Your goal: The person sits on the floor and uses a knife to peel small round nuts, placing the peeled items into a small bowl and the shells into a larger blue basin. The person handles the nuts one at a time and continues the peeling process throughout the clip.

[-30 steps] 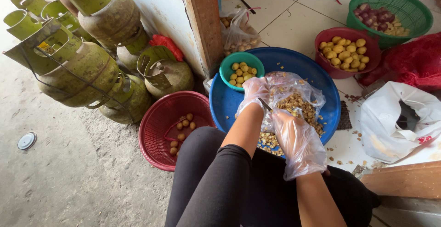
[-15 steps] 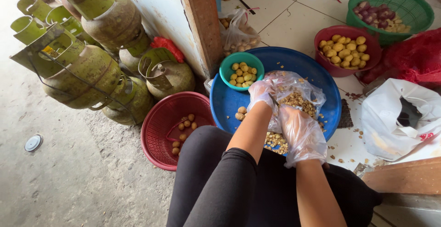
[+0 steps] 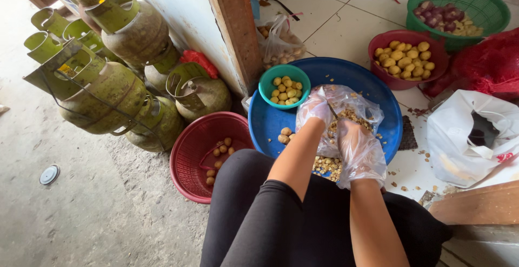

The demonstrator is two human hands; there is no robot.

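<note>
We are mid-peeling over the round blue plastic basin (image 3: 270,124). Our glove-covered left hand (image 3: 315,108) pinches a small round tuber above the clear plastic bag of peelings (image 3: 363,110); our gloved right hand (image 3: 359,151) closes around a thin blade. Next seems a careful scrape. The tuber itself hides behind our fingers, hard to make out.

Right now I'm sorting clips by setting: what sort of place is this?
Probably a home or small food-prep area at floor level: green gas cylinders stacked beside a tiled floor, and a blue basin under the gloved hands.
</note>
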